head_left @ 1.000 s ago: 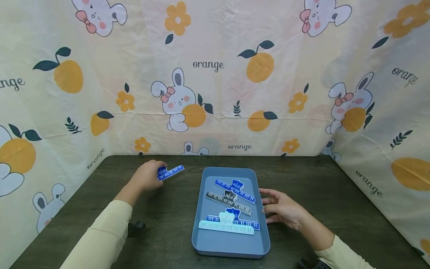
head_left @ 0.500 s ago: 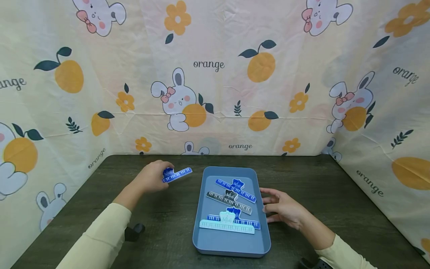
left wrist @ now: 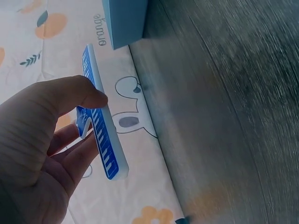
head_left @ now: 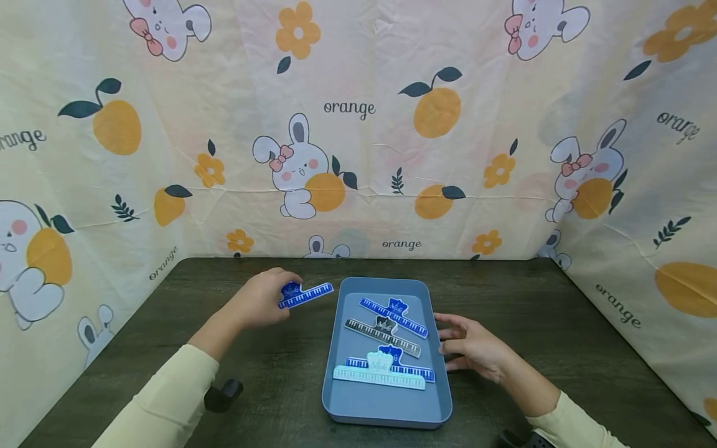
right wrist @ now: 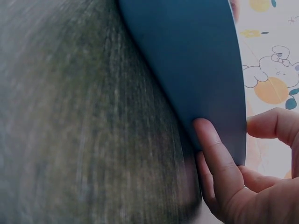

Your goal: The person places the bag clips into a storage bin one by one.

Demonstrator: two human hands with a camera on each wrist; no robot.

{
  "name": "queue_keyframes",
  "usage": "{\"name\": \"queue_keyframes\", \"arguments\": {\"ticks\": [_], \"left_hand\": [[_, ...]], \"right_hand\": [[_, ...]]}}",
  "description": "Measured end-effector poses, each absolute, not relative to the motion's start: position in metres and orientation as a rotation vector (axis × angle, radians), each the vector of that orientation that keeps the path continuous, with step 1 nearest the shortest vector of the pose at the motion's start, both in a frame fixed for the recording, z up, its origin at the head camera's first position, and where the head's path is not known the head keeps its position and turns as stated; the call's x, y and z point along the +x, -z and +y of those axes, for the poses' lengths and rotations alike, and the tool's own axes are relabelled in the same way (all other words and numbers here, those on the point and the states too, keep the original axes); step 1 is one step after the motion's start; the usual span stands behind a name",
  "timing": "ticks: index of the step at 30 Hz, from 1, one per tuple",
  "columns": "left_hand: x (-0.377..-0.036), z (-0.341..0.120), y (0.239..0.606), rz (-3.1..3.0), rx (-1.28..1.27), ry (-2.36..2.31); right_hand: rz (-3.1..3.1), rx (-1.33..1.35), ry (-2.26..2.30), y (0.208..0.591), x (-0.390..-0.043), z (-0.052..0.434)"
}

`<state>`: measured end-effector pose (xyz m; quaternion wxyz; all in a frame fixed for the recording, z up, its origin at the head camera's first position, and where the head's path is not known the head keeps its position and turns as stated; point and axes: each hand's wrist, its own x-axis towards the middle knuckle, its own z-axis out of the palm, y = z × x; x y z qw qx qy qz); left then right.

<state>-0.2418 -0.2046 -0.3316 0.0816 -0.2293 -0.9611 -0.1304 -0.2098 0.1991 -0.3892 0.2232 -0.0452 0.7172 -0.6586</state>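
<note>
Between the thumb and fingers of my left hand point(head_left: 263, 300) is a blue page clip point(head_left: 307, 295) with a piano-key pattern along its bar. It hangs just left of the tray, and the left wrist view shows the thumb across its bar point(left wrist: 108, 154). The blue-grey tray point(head_left: 386, 407) holds a blue clip point(head_left: 411, 325), a black clip point(head_left: 403, 345), another blue clip point(head_left: 426, 374) and a mint clip point(head_left: 386, 378). That lower blue clip is partly hidden by the mint one. My right hand point(head_left: 476, 348) touches the tray's right side, fingers spread along the outer wall point(right wrist: 205, 79).
The tray stands on a dark wood-grain table point(head_left: 285, 386). A cloth point(head_left: 364, 155) printed with rabbits and oranges rises behind the table and along its sides. A black strap piece point(head_left: 223, 396) shows beside the left sleeve.
My left hand has carried the blue clip rightward and slightly nearer, closer to the tray's left edge. The right hand and the clips in the tray keep their places.
</note>
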Motion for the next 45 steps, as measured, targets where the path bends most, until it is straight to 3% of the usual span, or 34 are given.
{"name": "queue_keyframes", "arguments": {"ticks": [45], "left_hand": [[-0.233,-0.135,0.311,-2.742,-0.949,0.348]], "right_hand": [[1.981,-0.115,1.822,0.390,-0.209,0.199]]}}
